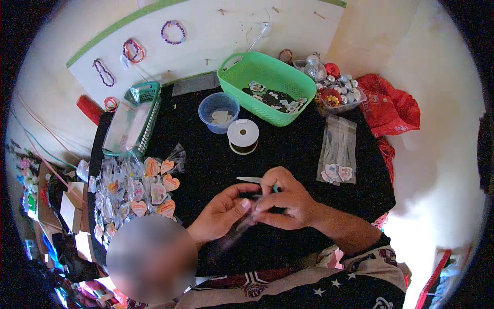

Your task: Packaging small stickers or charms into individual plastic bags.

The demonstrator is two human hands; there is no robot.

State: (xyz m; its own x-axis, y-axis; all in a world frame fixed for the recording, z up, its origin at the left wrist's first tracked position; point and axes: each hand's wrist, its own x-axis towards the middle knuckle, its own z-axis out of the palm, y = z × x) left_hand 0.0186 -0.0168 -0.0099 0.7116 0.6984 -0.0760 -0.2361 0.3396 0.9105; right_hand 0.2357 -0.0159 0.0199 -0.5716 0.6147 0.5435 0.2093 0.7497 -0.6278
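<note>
Close together over the near middle of the black-covered table, my left hand and my right hand pinch a clear plastic bag. The bag trails down between them and looks thin and blurred; its contents cannot be made out. Just beyond my fingers shows a scissors blade, with a bit of teal handle by my right hand. Whether that hand touches the scissors is hidden. Left of my left hand lies a pile of clear-wrapped packets with heart-shaped tags.
A white spool stands beside a blue tub and a green basket of cutouts. A plastic pouch with printed cutouts lies right. A box of baubles, a red bag and a dark green basket line the edges.
</note>
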